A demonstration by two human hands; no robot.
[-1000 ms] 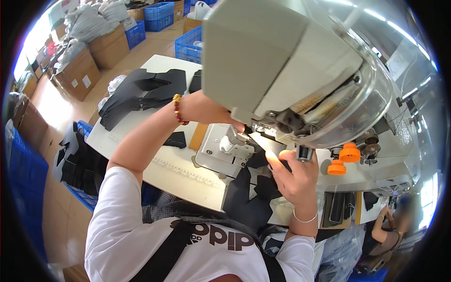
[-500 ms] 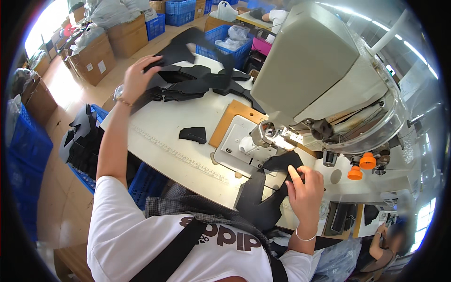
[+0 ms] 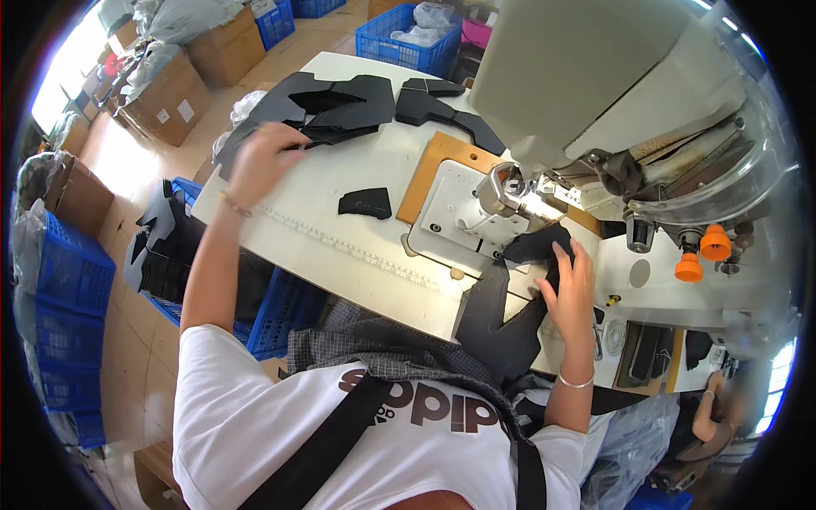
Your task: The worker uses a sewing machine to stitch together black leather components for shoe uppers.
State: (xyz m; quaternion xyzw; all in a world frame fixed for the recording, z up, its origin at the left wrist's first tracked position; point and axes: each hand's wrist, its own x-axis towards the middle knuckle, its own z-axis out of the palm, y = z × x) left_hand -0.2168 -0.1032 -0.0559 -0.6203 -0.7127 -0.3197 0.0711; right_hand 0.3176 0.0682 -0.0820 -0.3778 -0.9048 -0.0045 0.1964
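Observation:
My left hand (image 3: 268, 161), smeared by motion, hovers at the near edge of a pile of black cut pieces (image 3: 344, 106) at the table's far left. Its fingers stretch out, and nothing shows in them. A forked black cut piece (image 3: 501, 319) lies below the sewing machine's head (image 3: 518, 191) and overhangs the table's front edge. Over this piece's right arm is my right hand (image 3: 569, 280), fingers spread, fingertips at the material without gripping it. One small black piece (image 3: 364, 203) lies alone on the white tabletop (image 3: 314, 229).
The machine's large housing (image 3: 578, 76) rises at the right, with orange knobs (image 3: 701, 255) below it. Blue crates (image 3: 408, 42) stand behind the table; another crate (image 3: 276, 314) is under its left side. Cardboard boxes (image 3: 166, 98) line the floor. Another person (image 3: 705, 425) sits at the far right.
The black piece that my left hand held in the air now lies with the pile, and the hand has let go. My view has shifted; my right hand stays by the forked piece.

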